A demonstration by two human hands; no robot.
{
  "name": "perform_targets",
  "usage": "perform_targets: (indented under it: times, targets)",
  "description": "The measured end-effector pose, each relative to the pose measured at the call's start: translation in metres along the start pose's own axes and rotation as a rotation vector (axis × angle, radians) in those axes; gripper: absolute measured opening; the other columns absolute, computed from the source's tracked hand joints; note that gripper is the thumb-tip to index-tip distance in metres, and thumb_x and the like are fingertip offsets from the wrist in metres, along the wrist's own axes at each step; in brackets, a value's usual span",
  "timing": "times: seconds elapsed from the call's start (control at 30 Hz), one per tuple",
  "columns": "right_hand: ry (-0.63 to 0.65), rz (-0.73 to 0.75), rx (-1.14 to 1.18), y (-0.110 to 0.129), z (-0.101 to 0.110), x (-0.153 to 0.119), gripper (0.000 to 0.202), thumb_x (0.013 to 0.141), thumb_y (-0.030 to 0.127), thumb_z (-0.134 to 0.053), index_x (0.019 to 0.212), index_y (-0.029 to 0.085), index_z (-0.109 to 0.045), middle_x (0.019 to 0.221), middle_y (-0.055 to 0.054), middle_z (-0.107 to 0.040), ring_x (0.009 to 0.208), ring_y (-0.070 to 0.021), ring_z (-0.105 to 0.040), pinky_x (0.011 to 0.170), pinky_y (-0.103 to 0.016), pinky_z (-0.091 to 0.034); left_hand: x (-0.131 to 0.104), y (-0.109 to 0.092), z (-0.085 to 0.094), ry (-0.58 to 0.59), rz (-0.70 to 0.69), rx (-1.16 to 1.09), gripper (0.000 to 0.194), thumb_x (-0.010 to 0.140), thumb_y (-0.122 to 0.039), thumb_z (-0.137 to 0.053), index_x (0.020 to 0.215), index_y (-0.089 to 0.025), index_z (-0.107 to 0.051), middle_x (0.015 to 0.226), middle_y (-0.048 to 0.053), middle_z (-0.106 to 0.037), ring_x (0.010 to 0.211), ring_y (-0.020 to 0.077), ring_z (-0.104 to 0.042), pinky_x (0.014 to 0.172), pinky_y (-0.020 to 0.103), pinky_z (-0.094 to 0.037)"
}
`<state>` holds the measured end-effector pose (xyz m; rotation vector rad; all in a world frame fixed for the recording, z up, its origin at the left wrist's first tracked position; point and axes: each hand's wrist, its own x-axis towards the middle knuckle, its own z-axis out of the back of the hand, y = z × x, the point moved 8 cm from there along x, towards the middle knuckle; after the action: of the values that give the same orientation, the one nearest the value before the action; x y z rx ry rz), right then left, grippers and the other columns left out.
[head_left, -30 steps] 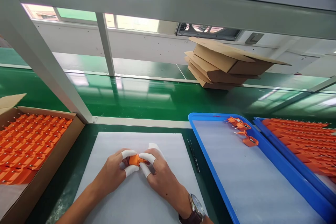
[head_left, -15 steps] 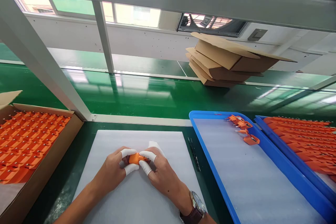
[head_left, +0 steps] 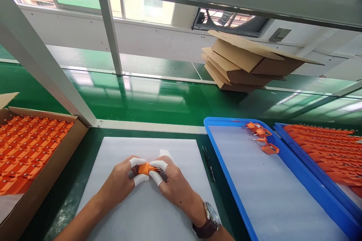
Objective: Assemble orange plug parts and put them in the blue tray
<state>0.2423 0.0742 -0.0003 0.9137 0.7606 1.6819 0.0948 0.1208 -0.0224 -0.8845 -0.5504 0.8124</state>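
Observation:
An orange plug-like part (head_left: 143,168) with metal pins on its right side is held between both hands over a white mat (head_left: 135,214). My left hand (head_left: 121,177) pinches its left end with thumb and forefinger, both in white finger covers. On the right end, near the pins, my right hand (head_left: 172,180) grips it with white-covered fingertips. Something white and thin (head_left: 167,155) shows behind the right hand's fingers; I cannot make out what it is.
At left stands a cardboard box (head_left: 60,148) of orange parts. A blue tray (head_left: 226,175) at right holds several orange parts (head_left: 270,148); another blue tray (head_left: 313,177) is full of them. Tweezers (head_left: 208,163) lie beside the mat. Folded cartons (head_left: 240,64) are stacked behind.
The view has shifted slightly. Both hands keep nearly the same hold on the orange part, and its metal pins show a little more.

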Motion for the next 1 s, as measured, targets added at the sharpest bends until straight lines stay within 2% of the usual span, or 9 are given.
perform_targets:
  times: [0.27, 0.43, 0.63, 0.7, 0.77, 0.87, 0.93, 1.0]
  targets:
    - [0.009, 0.024, -0.043, 0.005, -0.002, 0.0, 0.029, 0.094, 0.007, -0.056, 0.115, 0.025, -0.066, 0.105, -0.005, -0.066, 0.097, -0.0228, -0.057, 0.087, -0.04, -0.052, -0.002, -0.01, -0.002, -0.029, -0.145, 0.054, 0.025, 0.093, -0.015, -0.064, 0.114, -0.027, -0.06, 0.108, 0.002, -0.067, 0.083, 0.0144, -0.061, 0.071, 0.026, -0.053]
    - [-0.006, 0.009, -0.021, 0.004, -0.001, 0.0, 0.025, 0.094, 0.009, -0.057, 0.112, 0.024, -0.065, 0.102, -0.004, -0.064, 0.093, -0.0217, -0.056, 0.083, -0.039, -0.052, -0.001, -0.015, -0.002, -0.003, -0.127, 0.065, 0.024, 0.094, -0.017, -0.064, 0.115, -0.026, -0.058, 0.105, 0.002, -0.066, 0.082, 0.0152, -0.06, 0.072, 0.028, -0.054]
    - [-0.052, 0.081, -0.078, 0.017, -0.001, -0.001, 0.015, 0.098, 0.019, -0.057, 0.111, 0.023, -0.064, 0.101, -0.006, -0.063, 0.09, -0.0216, -0.056, 0.078, -0.039, -0.054, -0.001, -0.02, -0.006, -0.005, -0.149, 0.075, 0.036, 0.091, -0.014, -0.062, 0.125, -0.027, -0.056, 0.117, 0.005, -0.063, 0.102, 0.0198, -0.063, 0.083, 0.032, -0.058]
    - [-0.107, 0.116, -0.059, 0.019, 0.008, -0.001, 0.019, 0.1, 0.022, -0.055, 0.118, 0.024, -0.062, 0.105, -0.006, -0.064, 0.093, -0.0214, -0.058, 0.081, -0.039, -0.055, -0.002, -0.02, -0.005, -0.048, -0.15, 0.073, 0.038, 0.092, -0.013, -0.06, 0.127, -0.027, -0.055, 0.119, 0.006, -0.062, 0.104, 0.0202, -0.063, 0.085, 0.034, -0.059]
    - [-0.223, 0.123, -0.069, 0.017, 0.025, -0.001, 0.024, 0.102, 0.022, -0.051, 0.125, 0.024, -0.059, 0.113, -0.008, -0.063, 0.099, -0.0215, -0.06, 0.086, -0.039, -0.056, -0.001, -0.018, -0.003, -0.093, -0.135, 0.064, 0.041, 0.092, -0.014, -0.059, 0.13, -0.027, -0.054, 0.122, 0.007, -0.06, 0.103, 0.0199, -0.064, 0.087, 0.036, -0.059]
    - [-0.337, 0.098, -0.244, 0.012, 0.045, -0.001, 0.03, 0.102, 0.023, -0.051, 0.131, 0.02, -0.055, 0.122, -0.013, -0.06, 0.11, -0.0265, -0.058, 0.093, -0.047, -0.055, 0.0, -0.014, -0.001, -0.123, -0.113, 0.043, 0.043, 0.093, -0.015, -0.058, 0.134, -0.029, -0.054, 0.126, 0.007, -0.059, 0.104, 0.0197, -0.064, 0.09, 0.038, -0.06]
    - [-0.281, 0.061, -0.387, 0.007, 0.044, 0.0, 0.035, 0.099, 0.024, -0.055, 0.133, 0.017, -0.055, 0.125, -0.016, -0.059, 0.114, -0.0311, -0.057, 0.095, -0.053, -0.055, 0.001, -0.011, -0.001, -0.122, -0.1, 0.02, 0.045, 0.093, -0.017, -0.058, 0.136, -0.03, -0.053, 0.128, 0.007, -0.059, 0.107, 0.0203, -0.064, 0.092, 0.039, -0.06]
    - [-0.172, 0.026, -0.492, 0.0, 0.036, 0.0, 0.038, 0.092, 0.019, -0.059, 0.129, 0.014, -0.057, 0.127, -0.019, -0.059, 0.114, -0.0346, -0.056, 0.093, -0.057, -0.056, 0.001, -0.008, -0.002, -0.119, -0.085, -0.006, 0.046, 0.093, -0.017, -0.059, 0.137, -0.03, -0.053, 0.129, 0.007, -0.059, 0.11, 0.0207, -0.064, 0.094, 0.04, -0.06]
